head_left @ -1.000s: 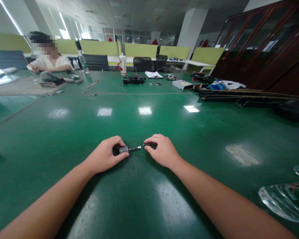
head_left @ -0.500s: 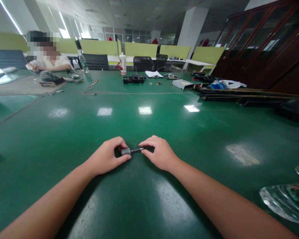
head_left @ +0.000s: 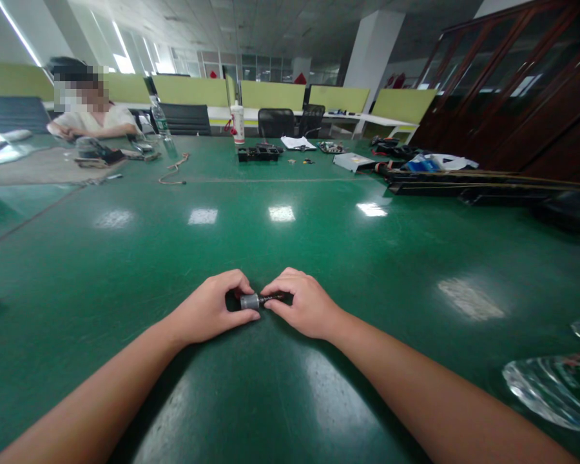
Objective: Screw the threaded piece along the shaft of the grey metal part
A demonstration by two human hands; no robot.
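A small grey metal cylinder (head_left: 250, 301) with a thin dark rod (head_left: 276, 297) coming from its right end lies low over the green table; it resembles a small motor with a shaft. My left hand (head_left: 217, 304) curls around the cylinder, fingers above and thumb below. The thumb and fingers of my right hand (head_left: 305, 301) are closed on the rod close to the cylinder, and the rod's far end shows inside the bend of those fingers. Part of the rod is hidden by the fingertips. The cylinder's left end is in shadow within my left hand.
Clear plastic (head_left: 551, 393) lies on the table (head_left: 290, 238) at the right. Long black bars (head_left: 444, 183), a grey metal box (head_left: 352, 162), black parts (head_left: 258, 154), a white bottle (head_left: 238, 124) and a cord (head_left: 173, 171) lie or stand farther back. A person (head_left: 94, 119) sits at the far left.
My right hand has slid left along the rod, from its far end to near the cylinder. The cylinder and my left hand have shifted slightly right and toward me.
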